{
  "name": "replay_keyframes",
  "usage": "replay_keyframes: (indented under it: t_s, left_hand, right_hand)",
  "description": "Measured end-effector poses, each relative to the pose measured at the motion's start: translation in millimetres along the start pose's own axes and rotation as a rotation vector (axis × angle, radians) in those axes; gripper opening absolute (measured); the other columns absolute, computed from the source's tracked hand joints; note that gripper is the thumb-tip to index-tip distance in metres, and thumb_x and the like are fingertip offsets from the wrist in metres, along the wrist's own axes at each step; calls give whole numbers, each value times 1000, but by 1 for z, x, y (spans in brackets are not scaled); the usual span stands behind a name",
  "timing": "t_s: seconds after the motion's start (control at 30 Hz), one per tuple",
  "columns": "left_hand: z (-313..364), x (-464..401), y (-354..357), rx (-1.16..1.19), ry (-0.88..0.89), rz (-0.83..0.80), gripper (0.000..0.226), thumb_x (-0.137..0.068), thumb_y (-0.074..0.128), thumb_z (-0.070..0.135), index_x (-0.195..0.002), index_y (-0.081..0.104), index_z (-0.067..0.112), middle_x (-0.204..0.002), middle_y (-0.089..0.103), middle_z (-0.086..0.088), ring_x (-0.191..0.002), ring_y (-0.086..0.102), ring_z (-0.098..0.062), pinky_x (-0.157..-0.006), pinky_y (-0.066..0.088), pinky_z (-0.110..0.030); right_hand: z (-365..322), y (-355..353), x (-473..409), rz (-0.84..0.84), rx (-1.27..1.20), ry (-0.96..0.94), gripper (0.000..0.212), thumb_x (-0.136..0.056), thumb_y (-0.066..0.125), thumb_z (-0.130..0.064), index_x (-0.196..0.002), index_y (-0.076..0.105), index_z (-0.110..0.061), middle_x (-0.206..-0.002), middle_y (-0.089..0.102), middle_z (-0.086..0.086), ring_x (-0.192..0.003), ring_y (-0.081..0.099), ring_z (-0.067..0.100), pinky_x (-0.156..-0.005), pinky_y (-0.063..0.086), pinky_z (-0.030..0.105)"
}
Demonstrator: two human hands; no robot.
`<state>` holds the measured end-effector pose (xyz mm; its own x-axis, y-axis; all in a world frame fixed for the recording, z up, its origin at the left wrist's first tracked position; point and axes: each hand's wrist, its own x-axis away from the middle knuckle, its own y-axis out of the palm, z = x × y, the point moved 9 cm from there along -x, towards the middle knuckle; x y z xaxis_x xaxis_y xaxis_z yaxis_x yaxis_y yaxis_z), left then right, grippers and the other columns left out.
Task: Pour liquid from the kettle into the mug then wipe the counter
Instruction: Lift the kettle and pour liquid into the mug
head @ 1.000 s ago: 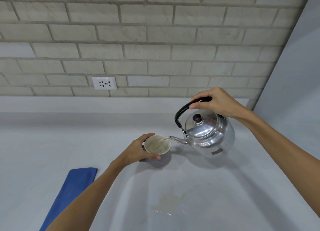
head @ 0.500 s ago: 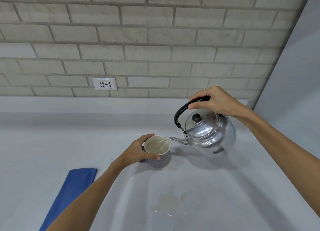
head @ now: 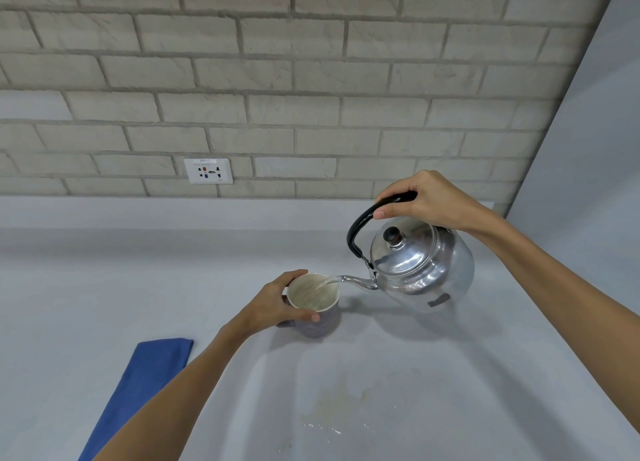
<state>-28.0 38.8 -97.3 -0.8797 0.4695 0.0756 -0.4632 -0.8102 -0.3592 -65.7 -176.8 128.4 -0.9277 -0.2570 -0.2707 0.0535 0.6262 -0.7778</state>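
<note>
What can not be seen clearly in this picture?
- Mug handle: hidden behind the left hand, head view.
- Blue cloth: its near end is covered by the left forearm and cut off by the bottom edge.
- Liquid level in kettle: hidden by lid and metal body.

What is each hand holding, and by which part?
The right hand holds the kettle by its black top handle. The left hand grips the mug around its side, near the rim.
</note>
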Motion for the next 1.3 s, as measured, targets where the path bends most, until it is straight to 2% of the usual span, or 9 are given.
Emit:
replay_keyframes:
  t_s: [0.17, 0.37, 0.53, 0.7, 0.9, 1.03, 1.1, 1.17, 1.3]
  left_hand:
    - [0, 0, 0, 3, 0, -2, 88, -43, 94, 43, -119, 50, 49, -117, 56, 8, -90, 67, -16, -62, 63, -38]
    - [1, -1, 0, 2, 14, -1, 89, -42, 94, 45, -119, 49, 50, -117, 56, 10, -89, 67, -12, -56, 58, -27]
    - [1, -1, 0, 6, 20, -1, 90, -42, 94, 45, -120, 49, 48, -117, 56, 9, -87, 67, -12, -54, 56, -24]
    - [-1, -2, 0, 14, 22, -3, 90, -43, 94, 43, -121, 49, 48, -118, 56, 9, -89, 67, -12, -56, 58, -27]
    - [-2, -3, 1, 15, 21, -5, 89, -42, 94, 44, -119, 49, 50, -117, 55, 8, -88, 68, -12, -55, 58, -29]
    - [-3, -3, 0, 18, 16, -1, 89, -42, 95, 42, -119, 50, 49, -117, 55, 9, -89, 68, -13, -59, 62, -37]
    - [-3, -3, 0, 15, 13, -2, 89, -42, 95, 42, -118, 50, 49, -118, 55, 9, -90, 67, -14, -60, 62, -38]
    - [-3, -3, 0, 13, 8, -3, 89, -42, 95, 42, -118, 50, 49, -118, 55, 8, -90, 67, -15, -62, 62, -40]
    - [-2, -2, 1, 10, 2, -2, 90, -42, 95, 41, -119, 50, 48, -118, 55, 7, -89, 67, -15, -63, 63, -43]
  right_hand:
    - [-3, -1, -1, -8, 12, -18, 13, -75, 79, -35, -87, 76, -30, -85, 76, -9, -85, 67, 9, -79, 49, 25]
    - [-8, -1, -2, -24, 34, -46, 9, -76, 79, -34, -83, 74, -35, -81, 74, -14, -73, 62, -5, -69, 43, 10]
    - [-12, -2, -3, -28, 39, -60, 9, -76, 78, -35, -84, 75, -34, -86, 76, -10, -83, 66, 4, -76, 46, 18]
    - [-13, -2, -5, -31, 52, -64, 13, -76, 78, -35, -88, 76, -30, -88, 76, -7, -86, 67, 9, -80, 48, 25]
    - [-16, -2, -6, -36, 72, -81, 10, -77, 77, -36, -86, 75, -32, -86, 75, -8, -82, 65, 5, -73, 45, 19]
    - [-16, -2, -7, -33, 89, -92, 14, -77, 77, -36, -87, 77, -27, -77, 73, -8, -65, 58, -1, -61, 39, 10]
    - [-16, -2, -7, -30, 88, -92, 11, -76, 78, -35, -85, 77, -28, -75, 73, -10, -63, 57, -4, -60, 38, 8]
    - [-16, -2, -7, -34, 81, -90, 10, -76, 77, -36, -85, 76, -32, -78, 73, -11, -68, 61, -1, -61, 41, 10]
    - [-11, -1, -7, -27, 76, -70, 17, -76, 77, -37, -90, 77, -27, -87, 76, -4, -83, 66, 15, -77, 48, 30]
